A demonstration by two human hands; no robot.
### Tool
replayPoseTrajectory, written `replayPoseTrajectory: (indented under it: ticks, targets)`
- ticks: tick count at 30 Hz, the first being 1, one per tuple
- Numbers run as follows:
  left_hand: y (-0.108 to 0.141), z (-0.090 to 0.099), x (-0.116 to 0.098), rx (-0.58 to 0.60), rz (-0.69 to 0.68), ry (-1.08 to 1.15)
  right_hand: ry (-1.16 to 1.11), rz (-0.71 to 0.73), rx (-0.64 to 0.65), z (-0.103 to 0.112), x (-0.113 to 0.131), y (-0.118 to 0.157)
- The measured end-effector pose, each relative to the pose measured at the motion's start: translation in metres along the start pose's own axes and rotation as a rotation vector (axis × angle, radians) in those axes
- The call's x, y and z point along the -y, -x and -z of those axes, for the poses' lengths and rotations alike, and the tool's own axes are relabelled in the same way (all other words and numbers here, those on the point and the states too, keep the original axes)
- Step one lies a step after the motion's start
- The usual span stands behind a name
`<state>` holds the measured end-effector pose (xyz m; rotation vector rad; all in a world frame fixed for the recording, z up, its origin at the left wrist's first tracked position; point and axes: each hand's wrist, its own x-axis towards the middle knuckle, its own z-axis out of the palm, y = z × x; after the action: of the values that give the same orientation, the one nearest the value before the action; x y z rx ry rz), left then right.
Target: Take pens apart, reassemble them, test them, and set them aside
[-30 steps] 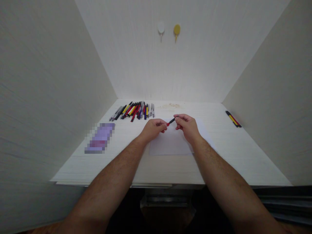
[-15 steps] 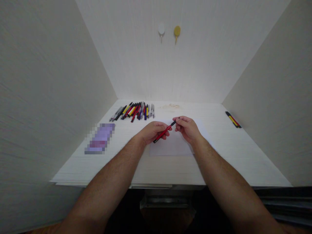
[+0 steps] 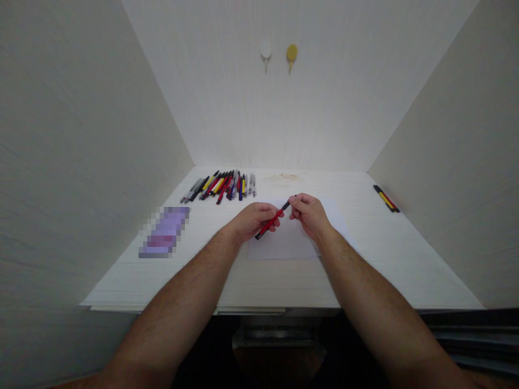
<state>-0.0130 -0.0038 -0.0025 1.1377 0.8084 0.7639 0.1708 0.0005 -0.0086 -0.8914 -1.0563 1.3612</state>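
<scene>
A red pen [image 3: 268, 224] with a black grip section is held slantwise over a sheet of white paper [image 3: 284, 246]. My left hand [image 3: 257, 219] is closed around its red barrel, with the black end sticking out toward the lower left. At the pen's upper right end, my right hand [image 3: 308, 212] pinches the black tip part between thumb and fingers. Whether the tip part is attached to the barrel is too small to tell. The paper lies flat on the white desk [image 3: 203, 275], partly covered by both hands.
Several pens [image 3: 221, 186] in red, yellow, black and clear lie in a row at the back left. A blurred purple object [image 3: 166, 232] is at the left. A few pens [image 3: 386, 198] rest by the right wall. Two hooks [image 3: 291, 53] hang on the back wall.
Almost nothing differs. The view has shifted slightly, and my right hand's fingers have curled a little more closely around the pen's black tip part.
</scene>
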Motion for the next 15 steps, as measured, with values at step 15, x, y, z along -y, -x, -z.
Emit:
replayPoseTrajectory:
  ticks: [15]
  targets:
    - [0.0025, -0.0018, -0.0027, 0.016, 0.005, 0.012, -0.075, 0.007, 0.055, 0.0017, 0.0054, 0.0019]
